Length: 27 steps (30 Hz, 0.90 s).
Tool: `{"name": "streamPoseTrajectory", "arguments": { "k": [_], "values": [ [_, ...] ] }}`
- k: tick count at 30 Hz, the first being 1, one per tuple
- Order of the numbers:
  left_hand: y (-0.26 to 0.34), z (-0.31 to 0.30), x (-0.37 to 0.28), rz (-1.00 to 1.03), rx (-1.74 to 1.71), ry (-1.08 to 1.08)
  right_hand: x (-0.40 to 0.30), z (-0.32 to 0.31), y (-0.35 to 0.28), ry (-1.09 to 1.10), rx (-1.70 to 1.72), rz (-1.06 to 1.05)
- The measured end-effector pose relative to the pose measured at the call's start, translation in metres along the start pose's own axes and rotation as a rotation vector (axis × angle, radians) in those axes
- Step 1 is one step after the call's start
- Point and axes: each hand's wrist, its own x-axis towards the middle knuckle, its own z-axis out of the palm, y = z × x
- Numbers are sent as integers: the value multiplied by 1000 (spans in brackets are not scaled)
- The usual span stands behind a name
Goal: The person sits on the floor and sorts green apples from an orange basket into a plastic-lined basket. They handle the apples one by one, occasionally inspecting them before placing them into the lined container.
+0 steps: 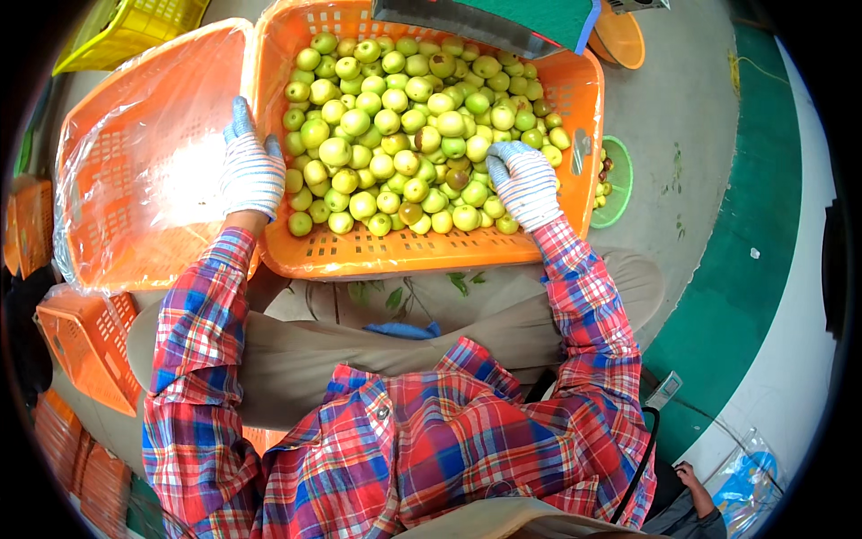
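Observation:
A large orange plastic crate in front of me is filled with green, apple-like jujube fruits, some with brown patches. Both my hands wear white knit gloves with blue stripes and grey-blue coated fingers. At the crate's left rim is my left hand, thumb and forefinger apart, with no fruit seen in it. My right hand lies over the fruits at the right side, its fingers bent down against them. Whether it holds a fruit is hidden. Left of the full crate stands a second orange crate, lined with clear plastic film.
A dark-framed piece with a green surface overhangs the crate's far edge. Beyond the right rim sits a green basket with some fruits. A yellow crate stands far left, more orange crates nearer. Another person's hand shows lower right.

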Motion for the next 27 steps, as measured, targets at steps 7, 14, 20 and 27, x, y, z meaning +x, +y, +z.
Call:
{"name": "streamPoseTrajectory", "arguments": {
  "k": [7, 14, 20, 27],
  "values": [
    [-3, 1, -1, 25, 25, 27, 11, 1, 37, 169, 82, 234],
    [-2, -1, 1, 3, 31, 3, 82, 19, 82, 189, 310, 543],
    [1, 0, 1, 5, 47, 6, 144, 54, 117, 94, 120, 660],
    [-5, 1, 0, 22, 6, 24, 112, 37, 62, 310, 447, 495]
  ]
}}
